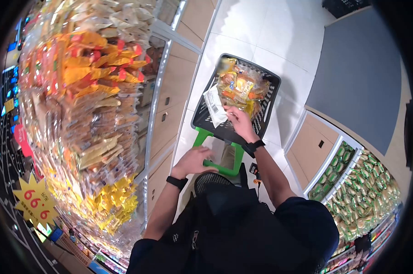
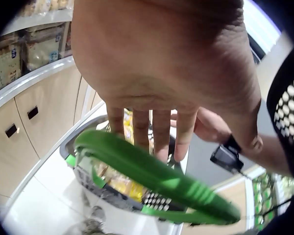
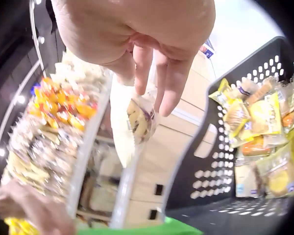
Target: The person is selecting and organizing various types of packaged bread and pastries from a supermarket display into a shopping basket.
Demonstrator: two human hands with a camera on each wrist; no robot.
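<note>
My left hand (image 1: 193,160) open, fingers resting on green cart handle (image 2: 157,178) to steady it | my right hand (image 1: 237,122) pinching clear snack packet (image 1: 214,106) over black basket (image 1: 270,98)

Black cart basket (image 1: 265,114): snack packets (image 1: 241,86) inside.

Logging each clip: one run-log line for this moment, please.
left hand: rests on green cart handle | right hand: holds clear snack packet over black basket | basket: packaged breads
</note>
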